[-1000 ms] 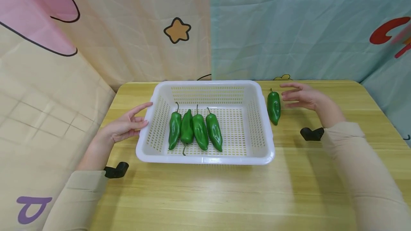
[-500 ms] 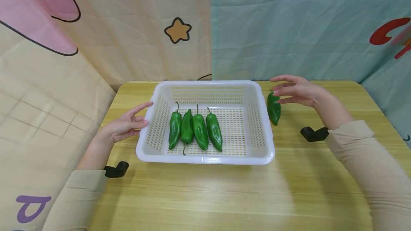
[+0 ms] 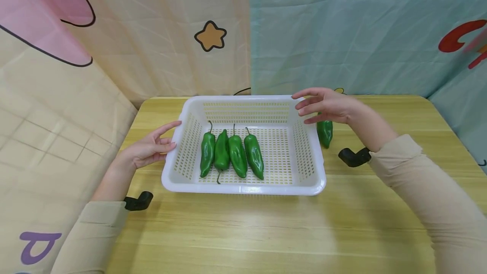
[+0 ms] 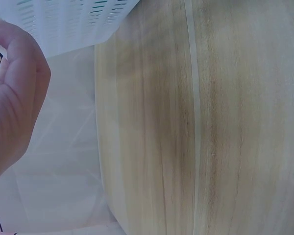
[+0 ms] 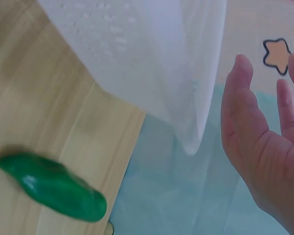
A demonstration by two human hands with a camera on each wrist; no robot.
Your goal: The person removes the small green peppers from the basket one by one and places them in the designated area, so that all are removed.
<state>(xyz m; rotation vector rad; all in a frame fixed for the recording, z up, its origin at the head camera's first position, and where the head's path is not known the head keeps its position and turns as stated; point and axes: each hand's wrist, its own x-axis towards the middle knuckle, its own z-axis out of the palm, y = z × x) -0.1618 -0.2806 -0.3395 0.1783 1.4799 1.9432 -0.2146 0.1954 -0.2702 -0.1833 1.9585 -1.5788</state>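
Note:
A white plastic basket (image 3: 243, 189) holds several green peppers (image 3: 236, 155) lying side by side. My left hand (image 3: 146, 149) touches its left rim with the thumb and index finger, the fingers relaxed; in the left wrist view that hand (image 4: 17, 88) meets the rim at the top left corner. Over the basket's back right corner is my right hand (image 3: 331, 105), fingers spread and slightly bent, holding nothing. Another green pepper (image 3: 325, 133) lies outside, right of the basket, partly hidden by this hand. In the right wrist view, this pepper (image 5: 59, 188) lies apart from my right hand (image 5: 267, 142).
The basket stands on a wooden table (image 3: 243, 231). Patterned cloth (image 3: 323, 33) hangs behind the table's back edge and along the sides. A black piece (image 3: 354, 157) sits at my right wrist, another (image 3: 138, 201) at my left.
My right hand has moved left, from beside the loose pepper, across it, to the basket's right rim. The left hand, the basket and the peppers have stayed in place.

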